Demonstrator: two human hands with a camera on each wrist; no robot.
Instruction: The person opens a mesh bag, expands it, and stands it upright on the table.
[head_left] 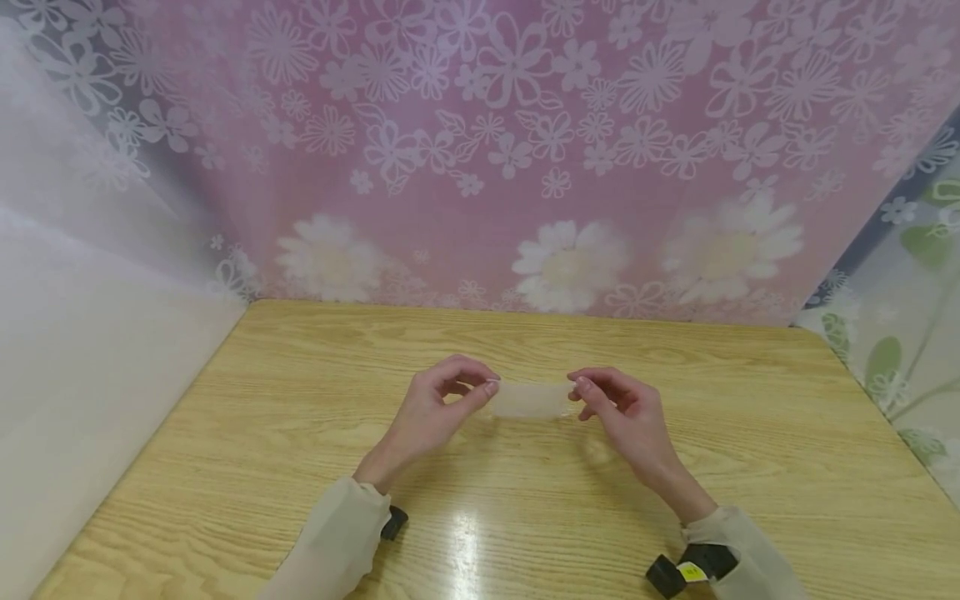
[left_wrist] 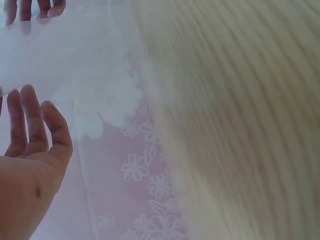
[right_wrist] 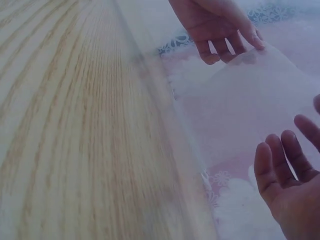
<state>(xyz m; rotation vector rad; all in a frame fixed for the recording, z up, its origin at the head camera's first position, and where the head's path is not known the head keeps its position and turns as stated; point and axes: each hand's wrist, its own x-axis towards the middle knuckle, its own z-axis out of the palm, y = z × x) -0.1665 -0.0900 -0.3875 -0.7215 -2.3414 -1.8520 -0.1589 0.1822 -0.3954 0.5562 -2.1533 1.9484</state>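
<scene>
Between the two hands a thin, see-through whitish sheet [head_left: 532, 400], like clear plastic film or a small flat bag, is stretched above the table. My left hand [head_left: 442, 400] pinches its left end between thumb and index finger. At the opposite end, the thumb and forefinger of my right hand [head_left: 630, 417] pinch the upper corner, the other fingers loosely bent. In the left wrist view the sheet [left_wrist: 65, 55] spans from one hand to the other. The right wrist view shows the sheet [right_wrist: 270, 95] with the curtain's pink visible through it.
Under the hands lies a light wood-grain table [head_left: 525, 500] with a glossy light reflection at the front. A pink flowered curtain [head_left: 450, 183] hangs behind its far edge, with pale curtains at both sides. Black wrist devices [head_left: 667, 575] show at the cream sleeves [head_left: 337, 533].
</scene>
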